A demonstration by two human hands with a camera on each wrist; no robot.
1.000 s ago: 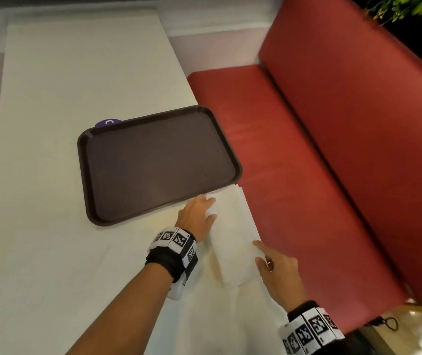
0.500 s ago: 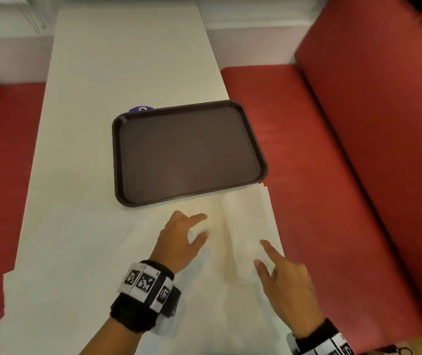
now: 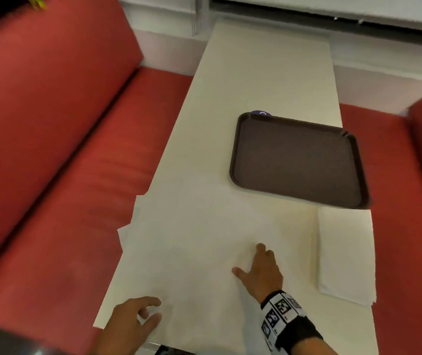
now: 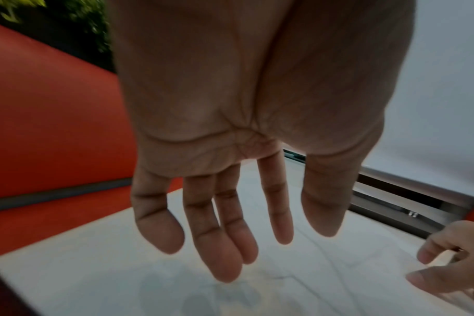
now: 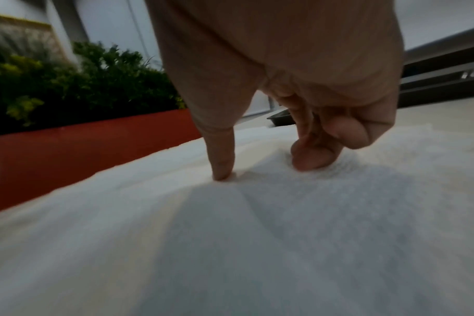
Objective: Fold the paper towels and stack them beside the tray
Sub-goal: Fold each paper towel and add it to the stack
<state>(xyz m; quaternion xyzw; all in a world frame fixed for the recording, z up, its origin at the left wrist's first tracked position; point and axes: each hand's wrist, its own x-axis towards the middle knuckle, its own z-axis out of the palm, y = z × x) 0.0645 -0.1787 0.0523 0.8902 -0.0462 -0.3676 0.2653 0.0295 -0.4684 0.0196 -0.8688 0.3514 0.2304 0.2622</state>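
A dark brown tray [image 3: 294,160] lies on the white table [image 3: 256,73]. Just near of its right corner sits a folded paper towel [image 3: 345,254], with no hand on it. Unfolded paper towels [image 3: 192,239] are spread flat over the near half of the table and stick out past its left edge. My right hand [image 3: 256,265] rests on them, thumb and bent fingertips [image 5: 309,162] pressing into the top sheet [image 5: 257,235]. My left hand [image 3: 138,319] hovers over the near left part of the sheets. Its fingers [image 4: 225,256] hang loose and hold nothing.
Red bench seats [image 3: 51,149] run along both long sides of the table, the right one [image 3: 409,175] close to the folded towel. A purple sticker [image 3: 262,113] peeks out behind the tray. Green plants [image 5: 68,85] stand behind the left bench.
Both hands have left the folded towel and moved left onto the spread sheets. The head view has swung left, so the tray and folded towel now sit at the right.
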